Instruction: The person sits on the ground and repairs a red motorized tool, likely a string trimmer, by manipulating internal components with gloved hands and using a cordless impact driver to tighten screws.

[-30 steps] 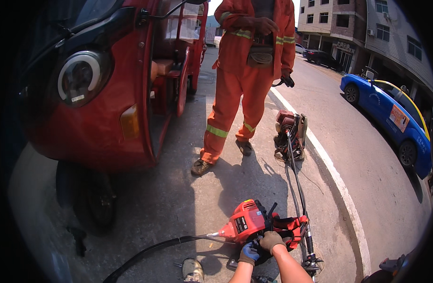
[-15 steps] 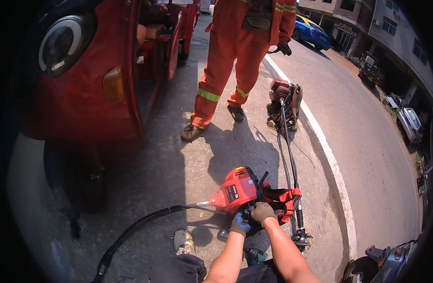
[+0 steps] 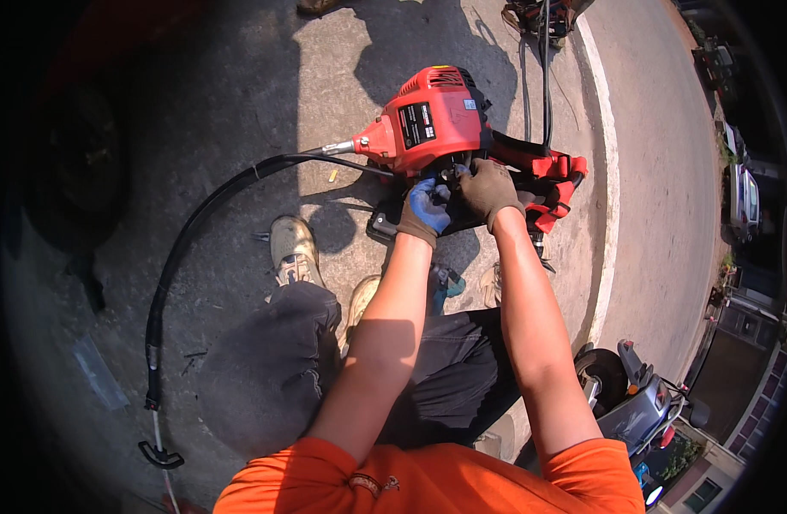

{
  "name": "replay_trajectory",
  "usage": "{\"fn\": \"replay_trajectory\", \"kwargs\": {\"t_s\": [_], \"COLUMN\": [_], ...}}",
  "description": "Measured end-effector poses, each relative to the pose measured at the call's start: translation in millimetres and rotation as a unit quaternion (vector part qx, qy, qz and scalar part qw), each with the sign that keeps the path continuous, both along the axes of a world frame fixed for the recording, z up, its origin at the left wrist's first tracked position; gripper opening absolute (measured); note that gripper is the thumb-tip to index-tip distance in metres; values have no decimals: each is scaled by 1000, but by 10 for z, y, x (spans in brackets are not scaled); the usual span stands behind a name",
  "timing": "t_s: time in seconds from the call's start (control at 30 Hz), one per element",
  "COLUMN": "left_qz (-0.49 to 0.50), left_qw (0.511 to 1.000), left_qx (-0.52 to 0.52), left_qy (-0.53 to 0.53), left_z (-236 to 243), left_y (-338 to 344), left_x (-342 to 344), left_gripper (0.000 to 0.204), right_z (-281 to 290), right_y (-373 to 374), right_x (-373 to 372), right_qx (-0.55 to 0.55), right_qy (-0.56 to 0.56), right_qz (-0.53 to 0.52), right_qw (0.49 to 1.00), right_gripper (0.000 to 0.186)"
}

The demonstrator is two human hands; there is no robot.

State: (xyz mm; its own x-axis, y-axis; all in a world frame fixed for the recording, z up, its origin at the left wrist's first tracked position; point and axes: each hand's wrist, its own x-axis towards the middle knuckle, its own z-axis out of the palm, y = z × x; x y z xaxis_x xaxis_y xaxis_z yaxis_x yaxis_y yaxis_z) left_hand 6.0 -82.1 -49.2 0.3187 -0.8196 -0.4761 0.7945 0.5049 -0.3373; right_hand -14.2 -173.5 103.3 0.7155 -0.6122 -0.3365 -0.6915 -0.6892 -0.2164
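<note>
A red small engine unit [image 3: 436, 120] with a black label lies on the concrete in front of me, a red-and-black harness [image 3: 554, 207] at its right. A long black flexible shaft [image 3: 196, 214] curves from it to the lower left, where a black loop handle [image 3: 160, 456] sits on a metal tube. My left hand [image 3: 424, 207], in a blue and brown glove, is closed at the engine's dark underside. Close beside it, my right hand [image 3: 487, 188], in a brown glove, has fingers curled on the same area. What both fingers hold is hidden.
Another backpack machine [image 3: 558, 21] and a shoe [image 3: 316, 7] are at the top. A white curb line [image 3: 606, 171] borders the road [image 3: 659, 171]. A scooter [image 3: 637, 411] stands lower right. A tricycle wheel [image 3: 76, 163] is shadowed at left.
The camera has tilted down, so the person in orange is nearly out of view and my legs and forearms show more. Both hands remain at the engine's underside.
</note>
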Motion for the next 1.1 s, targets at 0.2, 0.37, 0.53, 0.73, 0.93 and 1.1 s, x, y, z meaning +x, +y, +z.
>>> {"fn": "replay_trajectory", "kwargs": {"t_s": [0.2, 0.37, 0.53, 0.73, 0.93, 1.1], "left_qz": [-4, -4, 2, -2, -62, -23], "left_qw": [1000, 998, 997, 1000, 997, 994], "left_qx": [26, -58, -78, -8, 47, -103], "left_qy": [-6, -33, -13, 18, 15, -34], "left_z": [-58, 290, 110, 41, 216, -616], "left_y": [30, -87, -106, -126, -164, 15], "left_x": [110, 145, 133, 121, 40, 156], "left_gripper": [25, 30, 31, 19, 13, 27], "right_z": [79, -14, 80, 105, -21, 36], "right_y": [77, -38, 51, 86, -63, 89], "right_x": [52, -23, 46, 83, -65, 130], "right_qx": [9, 7, 10, 11, -3, 26], "right_qy": [-4, -4, 6, 17, 36, 18], "right_qz": [1, -12, -8, -3, -12, 1], "right_qw": [1000, 1000, 1000, 1000, 999, 1000], "right_gripper": [34, 35, 34, 36, 39, 38]}}
